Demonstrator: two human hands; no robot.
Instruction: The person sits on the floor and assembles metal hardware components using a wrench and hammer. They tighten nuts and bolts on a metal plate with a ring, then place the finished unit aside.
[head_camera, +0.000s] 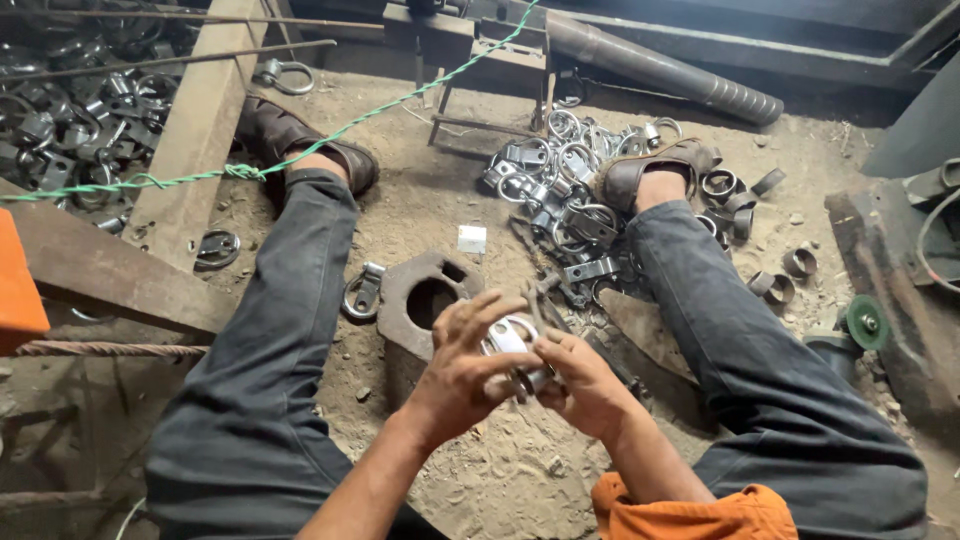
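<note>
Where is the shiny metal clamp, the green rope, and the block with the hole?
metal clamp (510, 335), head view, its shiny top band.
green rope (400, 102), head view, mid-strand.
holed block (400, 292), head view, its top face.

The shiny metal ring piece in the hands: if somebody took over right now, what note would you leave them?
Left hand: fingers spread over the metal ring clamp, gripping it.
Right hand: holding the same clamp from the other side.
Both hands sit between the person's knees, just above the rusty block with a round hole.
Pile of similar clamps lies by the right foot; another heap is at far left.
Done or left: cannot tell from this view.
</note>
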